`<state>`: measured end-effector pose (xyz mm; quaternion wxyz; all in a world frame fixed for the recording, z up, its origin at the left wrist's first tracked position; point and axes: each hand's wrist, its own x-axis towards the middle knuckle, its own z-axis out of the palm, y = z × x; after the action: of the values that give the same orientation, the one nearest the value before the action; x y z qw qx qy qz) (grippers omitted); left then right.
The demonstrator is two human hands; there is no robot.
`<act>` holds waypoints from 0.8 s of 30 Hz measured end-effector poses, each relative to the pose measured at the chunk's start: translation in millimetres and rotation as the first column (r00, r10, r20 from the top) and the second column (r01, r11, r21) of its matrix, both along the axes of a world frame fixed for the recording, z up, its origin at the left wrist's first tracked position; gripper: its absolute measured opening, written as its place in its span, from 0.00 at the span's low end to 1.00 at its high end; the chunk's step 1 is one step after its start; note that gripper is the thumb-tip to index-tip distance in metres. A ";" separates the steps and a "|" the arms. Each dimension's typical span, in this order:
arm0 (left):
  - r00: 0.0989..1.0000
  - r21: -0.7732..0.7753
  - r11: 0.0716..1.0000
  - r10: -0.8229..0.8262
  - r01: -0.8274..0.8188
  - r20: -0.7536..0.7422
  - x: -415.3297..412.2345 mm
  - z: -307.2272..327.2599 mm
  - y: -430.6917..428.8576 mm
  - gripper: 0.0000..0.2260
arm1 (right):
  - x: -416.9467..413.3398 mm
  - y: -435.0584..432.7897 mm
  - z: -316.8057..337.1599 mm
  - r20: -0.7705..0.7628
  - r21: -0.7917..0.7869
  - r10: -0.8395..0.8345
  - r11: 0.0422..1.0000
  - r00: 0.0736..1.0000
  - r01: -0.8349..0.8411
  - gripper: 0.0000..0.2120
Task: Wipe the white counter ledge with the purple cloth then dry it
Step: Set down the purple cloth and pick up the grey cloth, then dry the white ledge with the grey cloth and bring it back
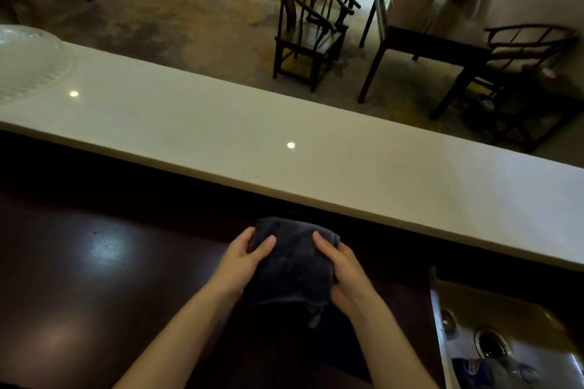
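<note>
Purple cloth (292,265) clamped between left hand (243,257) and right hand (343,275) fingers, below ledge (316,142).

A steel sink (518,341) sat at four o'clock; dark wooden chairs (311,31) and a table (433,47) stood at one.

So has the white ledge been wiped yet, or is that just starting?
No sign of wiping shows on the white ledge. In hand: the left hand and right hand hold the folded dark cloth over the dark lower counter, below the ledge. Left: wiping, then drying.
</note>
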<state>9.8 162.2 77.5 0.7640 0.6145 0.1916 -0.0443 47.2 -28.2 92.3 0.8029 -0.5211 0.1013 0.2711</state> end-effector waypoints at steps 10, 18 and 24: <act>0.955 0.005 0.999 -0.052 0.053 0.291 47.9 103.6 -17.5 0.12 | 26.9 -17.4 86.1 0.070 0.325 0.017 0.945 0.997 -0.039 0.28; 0.896 0.334 0.942 -0.118 -0.036 0.429 72.7 138.6 -30.2 0.07 | 47.4 -27.4 113.3 0.203 0.217 -0.029 0.976 0.979 -0.017 0.17; 0.920 0.706 0.696 -0.182 -0.130 0.348 83.0 116.9 -8.9 0.14 | 53.8 -61.8 124.7 0.355 -0.023 -0.274 0.953 0.894 0.301 0.11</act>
<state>92.8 153.4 194.4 0.4851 0.8617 0.0276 0.1465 101.0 -90.0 217.0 0.8186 -0.5706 0.0441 0.0491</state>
